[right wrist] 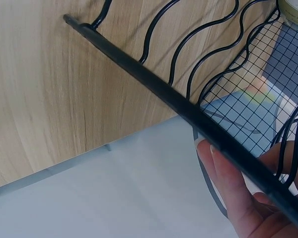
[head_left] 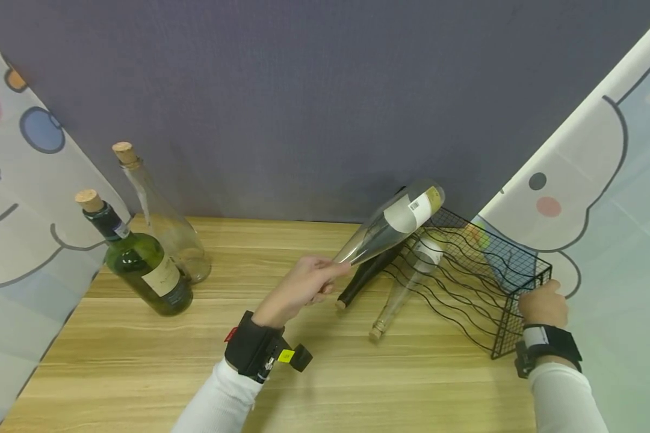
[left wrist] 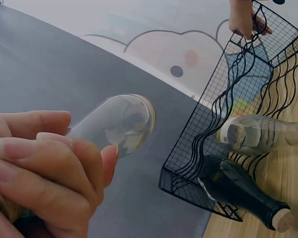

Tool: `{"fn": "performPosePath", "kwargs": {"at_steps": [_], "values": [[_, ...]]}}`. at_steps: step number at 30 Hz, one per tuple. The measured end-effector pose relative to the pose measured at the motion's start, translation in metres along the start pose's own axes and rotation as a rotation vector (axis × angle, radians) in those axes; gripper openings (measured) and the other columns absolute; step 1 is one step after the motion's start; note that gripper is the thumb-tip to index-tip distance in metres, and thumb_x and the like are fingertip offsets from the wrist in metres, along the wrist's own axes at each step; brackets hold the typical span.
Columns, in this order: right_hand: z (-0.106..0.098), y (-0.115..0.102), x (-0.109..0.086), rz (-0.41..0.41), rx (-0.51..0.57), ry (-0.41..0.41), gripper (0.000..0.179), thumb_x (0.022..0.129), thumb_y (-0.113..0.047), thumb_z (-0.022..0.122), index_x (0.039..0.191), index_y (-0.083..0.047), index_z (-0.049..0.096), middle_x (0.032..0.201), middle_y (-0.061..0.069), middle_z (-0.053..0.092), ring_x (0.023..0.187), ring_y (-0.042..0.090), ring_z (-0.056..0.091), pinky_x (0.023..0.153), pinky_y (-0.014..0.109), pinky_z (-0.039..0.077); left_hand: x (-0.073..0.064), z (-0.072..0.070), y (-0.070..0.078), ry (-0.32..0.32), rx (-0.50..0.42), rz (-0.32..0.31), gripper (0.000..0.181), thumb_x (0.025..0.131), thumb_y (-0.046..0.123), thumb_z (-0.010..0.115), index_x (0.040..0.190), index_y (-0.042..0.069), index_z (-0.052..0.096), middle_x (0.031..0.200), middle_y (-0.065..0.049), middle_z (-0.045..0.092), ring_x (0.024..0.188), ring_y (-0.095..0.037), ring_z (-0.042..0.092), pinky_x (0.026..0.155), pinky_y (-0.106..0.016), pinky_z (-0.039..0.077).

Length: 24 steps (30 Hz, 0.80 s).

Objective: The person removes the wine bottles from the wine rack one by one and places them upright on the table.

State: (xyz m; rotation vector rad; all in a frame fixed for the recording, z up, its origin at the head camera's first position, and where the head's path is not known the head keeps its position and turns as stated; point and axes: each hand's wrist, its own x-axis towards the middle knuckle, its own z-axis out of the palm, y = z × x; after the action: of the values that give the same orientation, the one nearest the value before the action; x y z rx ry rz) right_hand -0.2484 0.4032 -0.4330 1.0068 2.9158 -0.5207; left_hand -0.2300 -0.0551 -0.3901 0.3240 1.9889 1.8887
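Observation:
My left hand (head_left: 306,279) grips a clear glass bottle (head_left: 395,222) by its neck. The bottle tilts, its labelled base raised toward the far right, overlapping the rack's far end in the head view. At right stands a black wire wine rack (left wrist: 208,119) with wavy bars. My right hand (head_left: 544,304) holds its near right end, fingers (right wrist: 226,173) around the frame bar in the right wrist view. Two corked bottles lie in the rack, necks toward me: a dark bottle (left wrist: 243,193) at its far left end and a clear bottle (head_left: 403,297) beside it.
At the left of the wooden table (head_left: 141,373) stand a green wine bottle (head_left: 151,270) with a label and a taller clear bottle (head_left: 176,240), both corked. A grey panel (head_left: 281,108) rises behind, with cartoon-printed panels on both sides.

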Motion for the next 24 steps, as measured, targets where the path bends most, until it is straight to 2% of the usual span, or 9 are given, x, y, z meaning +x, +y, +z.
{"fn": "performPosePath", "kwargs": {"at_steps": [6,11,17,24], "values": [[0.001,0.003,0.002,-0.008,-0.005,-0.011,0.061,0.095,-0.014,0.042,0.133,0.025,0.013,0.108,0.058,0.043,0.092,0.065,0.051,0.068,0.062,0.049,-0.004,-0.007,-0.002,0.023,-0.03,-0.013,0.032,0.092,0.035,0.063,0.097,0.003,0.067,0.055,0.007,0.04,0.043,-0.005,0.03,0.038,-0.017,0.023],[-0.003,0.0,0.0,-0.003,-0.006,-0.015,0.06,0.095,-0.014,0.041,0.132,0.025,0.014,0.108,0.058,0.043,0.093,0.065,0.051,0.068,0.062,0.05,-0.008,-0.015,-0.002,0.067,-0.048,-0.025,0.035,0.091,0.033,0.064,0.105,0.002,0.069,0.055,0.007,0.041,0.043,-0.004,0.031,0.039,-0.017,0.024],[-0.003,-0.002,-0.001,0.009,-0.008,-0.008,0.059,0.095,-0.014,0.04,0.132,0.024,0.015,0.108,0.057,0.045,0.092,0.064,0.052,0.068,0.061,0.05,-0.01,-0.025,-0.003,0.101,-0.036,-0.019,0.034,0.091,0.034,0.064,0.102,0.002,0.067,0.057,0.006,0.042,0.044,-0.004,0.033,0.04,-0.017,0.026],[0.0,0.0,-0.002,0.007,0.001,-0.017,0.062,0.095,-0.014,0.041,0.135,0.024,0.011,0.106,0.056,0.045,0.09,0.063,0.052,0.067,0.06,0.05,-0.017,-0.045,-0.01,0.132,-0.027,-0.01,0.034,0.091,0.037,0.064,0.094,0.003,0.063,0.055,0.008,0.04,0.043,-0.006,0.031,0.041,-0.018,0.025]]}}
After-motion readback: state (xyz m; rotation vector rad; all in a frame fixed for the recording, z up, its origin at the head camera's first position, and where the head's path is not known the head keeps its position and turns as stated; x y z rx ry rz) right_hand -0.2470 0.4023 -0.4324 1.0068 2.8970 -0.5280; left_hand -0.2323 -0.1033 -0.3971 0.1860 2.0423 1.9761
